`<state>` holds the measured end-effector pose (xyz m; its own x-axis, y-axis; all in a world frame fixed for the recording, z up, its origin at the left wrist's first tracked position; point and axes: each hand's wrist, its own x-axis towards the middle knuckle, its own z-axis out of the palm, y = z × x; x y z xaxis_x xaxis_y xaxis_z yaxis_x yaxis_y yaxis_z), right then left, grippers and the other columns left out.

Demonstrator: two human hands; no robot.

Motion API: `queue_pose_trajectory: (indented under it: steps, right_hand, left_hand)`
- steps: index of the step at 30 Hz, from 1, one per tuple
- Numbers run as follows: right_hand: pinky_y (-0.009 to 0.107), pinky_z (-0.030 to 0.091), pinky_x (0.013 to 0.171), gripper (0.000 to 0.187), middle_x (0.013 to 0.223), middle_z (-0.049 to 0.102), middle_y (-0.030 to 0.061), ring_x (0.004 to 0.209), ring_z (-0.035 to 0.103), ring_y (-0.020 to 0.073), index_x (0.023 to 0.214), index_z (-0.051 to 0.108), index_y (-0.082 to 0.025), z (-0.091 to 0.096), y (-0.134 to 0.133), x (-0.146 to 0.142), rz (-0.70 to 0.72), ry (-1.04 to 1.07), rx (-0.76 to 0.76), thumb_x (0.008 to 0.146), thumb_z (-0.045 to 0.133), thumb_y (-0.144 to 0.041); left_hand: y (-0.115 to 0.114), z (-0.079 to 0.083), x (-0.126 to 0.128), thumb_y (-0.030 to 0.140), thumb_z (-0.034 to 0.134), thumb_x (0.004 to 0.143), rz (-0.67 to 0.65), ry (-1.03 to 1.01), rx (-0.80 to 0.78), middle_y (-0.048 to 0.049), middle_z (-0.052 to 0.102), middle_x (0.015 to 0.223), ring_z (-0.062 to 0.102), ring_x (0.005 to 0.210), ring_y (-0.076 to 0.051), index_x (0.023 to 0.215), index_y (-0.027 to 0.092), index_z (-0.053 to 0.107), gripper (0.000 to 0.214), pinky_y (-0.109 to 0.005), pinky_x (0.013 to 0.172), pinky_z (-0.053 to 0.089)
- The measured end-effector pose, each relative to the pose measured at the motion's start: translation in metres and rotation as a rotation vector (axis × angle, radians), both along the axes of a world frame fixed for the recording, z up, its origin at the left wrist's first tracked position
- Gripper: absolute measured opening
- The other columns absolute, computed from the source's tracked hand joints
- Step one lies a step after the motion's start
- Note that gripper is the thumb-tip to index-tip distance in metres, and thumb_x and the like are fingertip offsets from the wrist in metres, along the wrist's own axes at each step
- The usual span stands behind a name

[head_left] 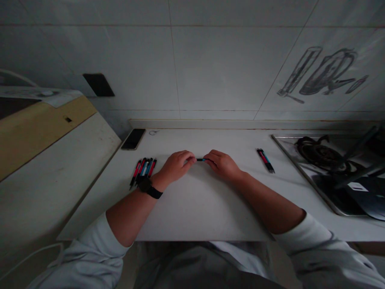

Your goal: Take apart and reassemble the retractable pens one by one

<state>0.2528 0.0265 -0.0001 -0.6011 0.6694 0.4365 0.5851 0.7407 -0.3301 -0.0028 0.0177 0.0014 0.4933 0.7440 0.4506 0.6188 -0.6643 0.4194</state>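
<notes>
Both my hands rest on the white countertop (192,208) and hold one pen (201,159) between them. My left hand (176,165), with a black watch on its wrist, pinches the pen's left end. My right hand (221,163) grips the right end, where a bit of blue shows. Only a short dark stretch of the pen shows between the fingers. A bunch of several red and blue pens (143,170) lies just left of my left hand. Two more pens (266,160), one red and one blue, lie side by side to the right of my right hand.
A dark phone (133,139) lies face up at the counter's back left corner. A gas hob (331,160) with a black burner grate fills the right side. A tiled wall rises behind. A wooden and white surface (45,160) slopes away on the left.
</notes>
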Motion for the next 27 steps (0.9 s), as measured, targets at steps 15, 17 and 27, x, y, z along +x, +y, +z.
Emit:
queue_pose_trajectory:
  steps: [15, 17, 27]
  right_hand:
    - [0.031, 0.051, 0.083, 0.028, 0.101, 0.069, 0.0102, 0.089, 0.065, 0.0200, 0.113, 0.072, -0.019, 0.0000, -0.0005, 0.0000, 0.019, -0.002, -0.008, 0.107, 0.047, -0.030]
    - [0.031, 0.051, 0.082, 0.028, 0.100, 0.069, 0.0101, 0.088, 0.065, 0.0200, 0.113, 0.072, -0.019, 0.0003, -0.0004, 0.0000, 0.011, 0.000, -0.008, 0.107, 0.047, -0.029]
    - [0.031, 0.051, 0.082, 0.027, 0.100, 0.069, 0.0102, 0.088, 0.065, 0.0204, 0.112, 0.072, -0.019, 0.0026, -0.0020, -0.0016, 0.007, 0.002, -0.006, 0.106, 0.048, -0.030]
  left_hand:
    - [0.0012, 0.0005, -0.0002, 0.026, 0.052, 0.105, -0.013, 0.024, 0.009, -0.0043, 0.071, 0.091, 0.066, 0.088, -0.020, 0.092, 0.020, 0.066, 0.019, -0.034, 0.082, 0.051]
    - [0.0014, 0.0001, -0.0002, 0.027, 0.060, 0.101, 0.003, 0.011, 0.020, -0.0044, 0.071, 0.094, 0.066, 0.088, -0.020, 0.096, 0.020, 0.066, 0.010, -0.035, 0.082, 0.051]
    - [0.0006, 0.0023, -0.0004, 0.029, 0.051, 0.105, 0.005, 0.032, -0.001, -0.0044, 0.071, 0.089, 0.066, 0.086, -0.020, 0.091, 0.020, 0.067, 0.024, -0.035, 0.082, 0.051]
